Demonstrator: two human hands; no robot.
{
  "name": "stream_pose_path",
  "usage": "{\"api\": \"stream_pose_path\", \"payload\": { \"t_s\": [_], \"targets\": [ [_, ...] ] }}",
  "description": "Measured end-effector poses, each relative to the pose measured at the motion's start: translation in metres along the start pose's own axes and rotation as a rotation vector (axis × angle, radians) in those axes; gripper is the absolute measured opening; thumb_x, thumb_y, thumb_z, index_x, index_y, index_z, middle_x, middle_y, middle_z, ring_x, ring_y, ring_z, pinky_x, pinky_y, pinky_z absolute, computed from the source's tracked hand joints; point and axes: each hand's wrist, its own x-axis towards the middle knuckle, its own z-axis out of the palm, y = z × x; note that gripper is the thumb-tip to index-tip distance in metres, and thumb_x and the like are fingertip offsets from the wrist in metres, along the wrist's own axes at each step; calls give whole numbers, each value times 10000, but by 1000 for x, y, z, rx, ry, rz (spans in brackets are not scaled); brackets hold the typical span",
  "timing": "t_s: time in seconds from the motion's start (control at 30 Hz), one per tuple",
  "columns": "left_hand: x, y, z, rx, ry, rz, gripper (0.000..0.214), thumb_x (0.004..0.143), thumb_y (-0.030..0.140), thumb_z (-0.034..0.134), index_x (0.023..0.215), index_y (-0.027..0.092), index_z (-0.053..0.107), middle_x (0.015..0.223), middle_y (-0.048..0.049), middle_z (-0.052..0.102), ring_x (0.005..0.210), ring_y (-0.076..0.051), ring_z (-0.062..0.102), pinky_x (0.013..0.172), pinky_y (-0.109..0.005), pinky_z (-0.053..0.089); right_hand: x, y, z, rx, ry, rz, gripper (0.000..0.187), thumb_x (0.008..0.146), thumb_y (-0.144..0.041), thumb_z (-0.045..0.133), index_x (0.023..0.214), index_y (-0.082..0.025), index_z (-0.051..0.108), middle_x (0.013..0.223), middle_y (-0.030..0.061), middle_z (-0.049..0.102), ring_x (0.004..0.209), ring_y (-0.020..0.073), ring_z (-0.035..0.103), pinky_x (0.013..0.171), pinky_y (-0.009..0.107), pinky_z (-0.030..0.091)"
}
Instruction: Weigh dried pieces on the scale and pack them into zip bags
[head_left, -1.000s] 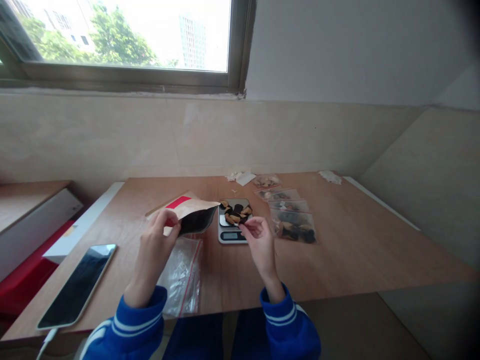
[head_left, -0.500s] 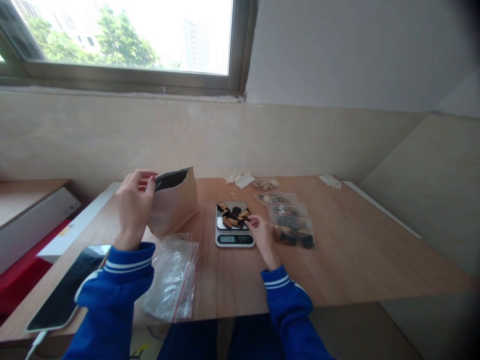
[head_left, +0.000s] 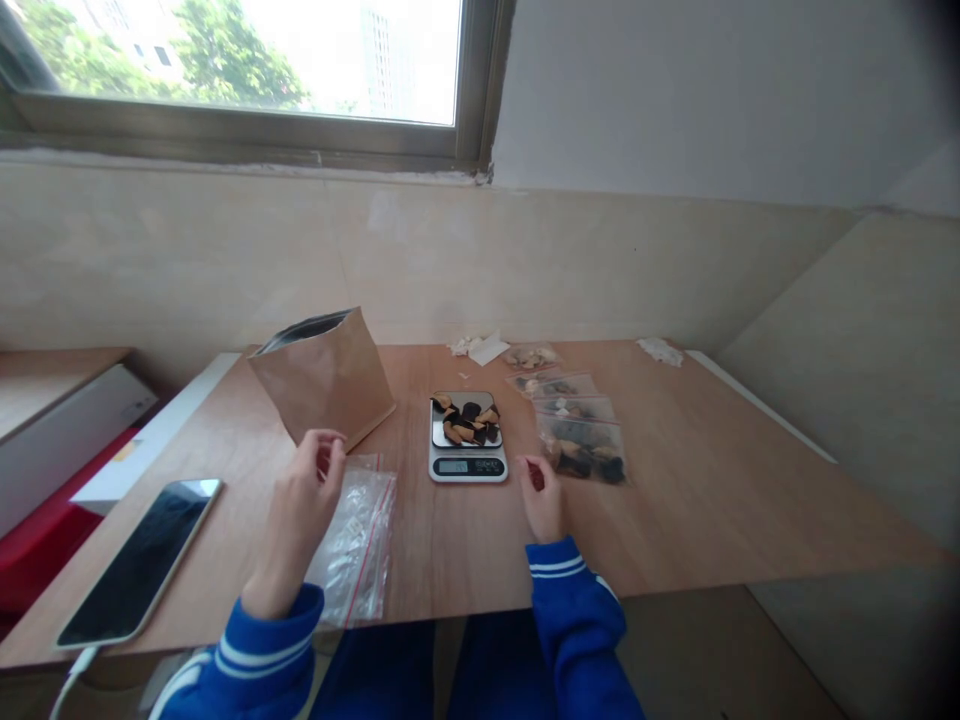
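Dried dark-and-tan slices (head_left: pixel 471 422) lie heaped on the steel plate of a small white digital scale (head_left: pixel 469 480), whose display is lit. My right hand (head_left: pixel 544 505) hovers just right of the scale, its fingers loosely curled with a gap to the thumb and no item visible in them. Over the left edge of some clear zip bags (head_left: pixel 360 540) is my left hand (head_left: pixel 304 505), also loosely curled, thumb and fingertips apart. It is nearest the lower corner of a brown kraft paper pouch (head_left: pixel 330 375), which stands upright, gaping at the top.
Filled zip bags (head_left: pixel 589 455) overlap in a row right of the scale, with another bag (head_left: pixel 531 357) behind. White paper scraps (head_left: pixel 484 347) lie near the wall, and more paper (head_left: pixel 660 351) at the back right. A phone (head_left: pixel 142 565) with a cable lies at the left.
My left hand has left the pouch's mouth and come down toward the zip bags. My right hand has drawn back from the slices to the scale's right side.
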Motion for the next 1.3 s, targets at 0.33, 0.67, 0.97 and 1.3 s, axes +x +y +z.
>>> {"api": "stream_pose_path", "payload": {
  "t_s": [0.33, 0.67, 0.97, 1.3],
  "targets": [
    [-60, -28, 35, 297, -669, -18, 328, 878, 512, 432, 796, 201, 491, 850, -91, 635, 776, -235, 630, 709, -332, 424, -3, -3, -3, 17, -29, 28, 468, 791, -620, 552, 819, -168, 667, 796, 86, 703, 671, 205, 608, 643, 326, 497],
    [-51, -13, 35, 115, -580, -8, 206, 931, 343, 349, 798, 231, 460, 746, -29, 625, 705, -205, 621, 647, -297, 400, -19, -41, 0, -10, -191, -59, 447, 869, -583, 473, 803, -178, 651, 721, 53, 663, 609, 170, 567, 571, 272, 445],
    [-50, 49, 43, -444, -510, 127, 181, 929, 383, 406, 897, 237, 508, 818, -29, 647, 727, -174, 617, 681, -285, 464, -64, -122, 31, 69, -682, -132, 350, 962, -466, 388, 801, -204, 556, 640, 6, 576, 563, 145, 534, 541, 249, 368],
    [-12, 43, 49, -451, -122, -202, 256, 874, 392, 361, 669, 240, 384, 479, 62, 411, 451, -133, 429, 499, -250, 342, -9, -89, 20, -80, -544, -202, 398, 954, -423, 358, 628, -217, 456, 594, -17, 481, 580, 142, 493, 567, 252, 390]
  ]
}}
